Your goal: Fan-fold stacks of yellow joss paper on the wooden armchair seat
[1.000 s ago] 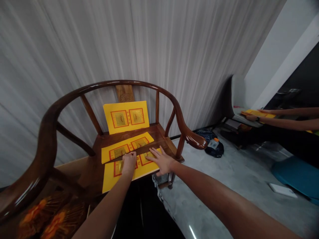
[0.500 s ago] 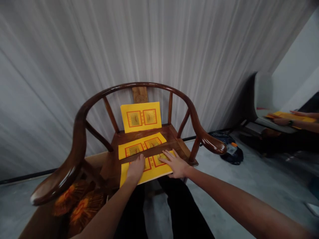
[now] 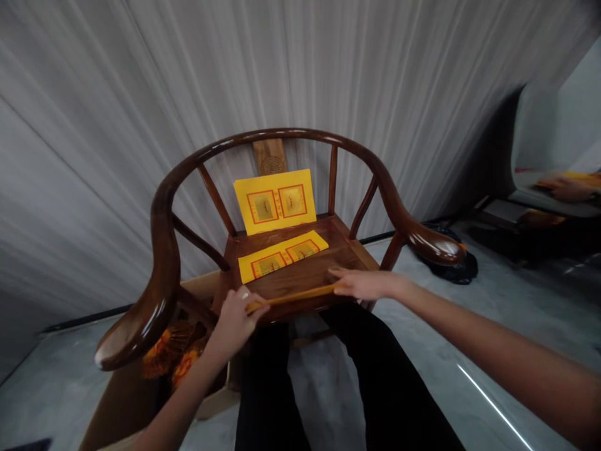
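Note:
A dark wooden round-backed chair [image 3: 162, 250] stands before me against a grey curtain. One yellow paper sheet with red-framed gold squares [image 3: 275, 202] leans on the chair back. A second yellow sheet [image 3: 282, 255] lies flat on the seat. A third yellow sheet [image 3: 293, 295] is seen edge-on above the seat's front edge, held between both hands. My left hand [image 3: 235, 319] pinches its left end. My right hand [image 3: 359, 283] grips its right end, fingers closed on it.
An open cardboard box with orange-patterned contents [image 3: 171, 357] sits on the floor under the chair's left arm. A dark bag [image 3: 453, 266] lies on the floor to the right. Another person's hand [image 3: 566, 186] rests on yellow paper at the far right. My dark trousers fill the bottom centre.
Both hands lay flat on the nearest yellow sheet; now they grip its two ends and it is lifted edge-on off the seat front. The view has shifted left and down.

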Motion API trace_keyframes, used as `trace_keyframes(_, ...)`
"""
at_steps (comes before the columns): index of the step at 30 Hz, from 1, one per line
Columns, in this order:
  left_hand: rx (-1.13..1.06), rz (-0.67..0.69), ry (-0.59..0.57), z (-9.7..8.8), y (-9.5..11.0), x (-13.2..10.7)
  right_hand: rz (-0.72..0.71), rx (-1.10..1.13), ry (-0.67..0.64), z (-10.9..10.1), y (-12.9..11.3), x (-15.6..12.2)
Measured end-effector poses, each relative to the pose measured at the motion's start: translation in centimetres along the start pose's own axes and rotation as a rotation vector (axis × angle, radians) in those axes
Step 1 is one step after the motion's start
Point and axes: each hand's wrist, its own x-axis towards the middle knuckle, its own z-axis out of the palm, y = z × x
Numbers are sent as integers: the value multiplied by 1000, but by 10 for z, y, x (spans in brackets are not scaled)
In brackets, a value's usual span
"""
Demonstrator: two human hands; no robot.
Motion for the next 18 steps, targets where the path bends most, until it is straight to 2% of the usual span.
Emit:
trace_keyframes(3,-394,-130,144,-9,-5,20,19,59,66,-31,9,1)
trace_keyframes(4,-532,-173,183,-6,-7,24,50,99,161,-35,12,1)
trace_keyframes(5,-655,-212,222,0,-8,26,86,172,310,-32,16,0)
trace_keyframes(6,-754,-247,259,8,-9,27,126,279,484,-24,19,-1)
trace_keyframes(8,-863,-302,327,29,-12,25,199,578,799,5,24,-4)
trace_keyframes(10,-898,-340,364,50,-14,20,222,856,951,43,28,-7)
trace_keyframes(12,-912,-380,382,64,-16,15,243,984,966,74,29,-7)
trace_keyframes(14,-914,-424,408,68,-18,12,250,993,918,87,29,-5)
trace_keyframes(16,-872,-434,472,63,-18,14,246,966,904,83,28,2)
trace_keyframes(18,-782,-391,558,54,-18,21,219,952,973,69,28,10)
